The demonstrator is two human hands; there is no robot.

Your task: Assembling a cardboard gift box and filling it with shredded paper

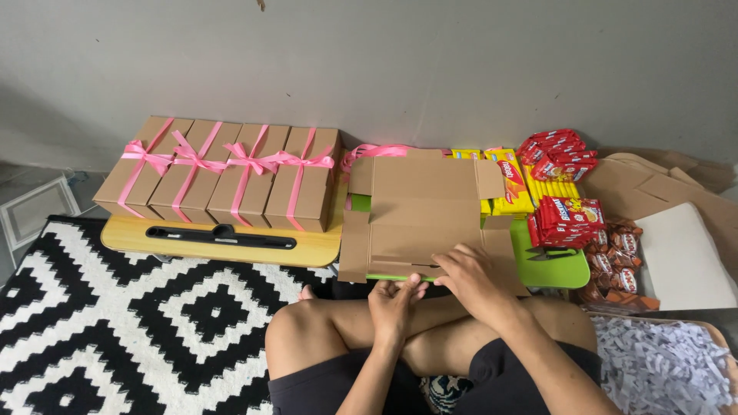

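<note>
Seated cross-legged on the black-and-white rug (115, 323). Left hand (393, 301) at the near edge of the flat cardboard box blank (419, 219), fingers curled and pinching the front flap from below. Right hand (477, 280) lies on top of the same edge, fingers spread and pressing the cardboard down, not closed around anything. The blank lies unfolded on the green tray table (557, 269), directly under and beyond the fingertips, side flaps splayed out left and right.

Judged step: folding begins at the near flap; the walls are not yet raised. The next fold calls for a crease along the scored line while the right palm keeps the panel flat.

Just right of the right fingers: red snack packets (569, 219), then brown wrapped sweets (615, 261). Beyond the blank: yellow snack packs (507, 180) and a loose pink ribbon (377, 151); these crowd the far flaps and may hinder raising them. Far left of the left fingers: four closed ribbon-tied boxes (223, 173) on a yellow folding table (231, 250). Far right: spare flat cardboard (653, 184); near right, shredded paper (661, 369).
</note>
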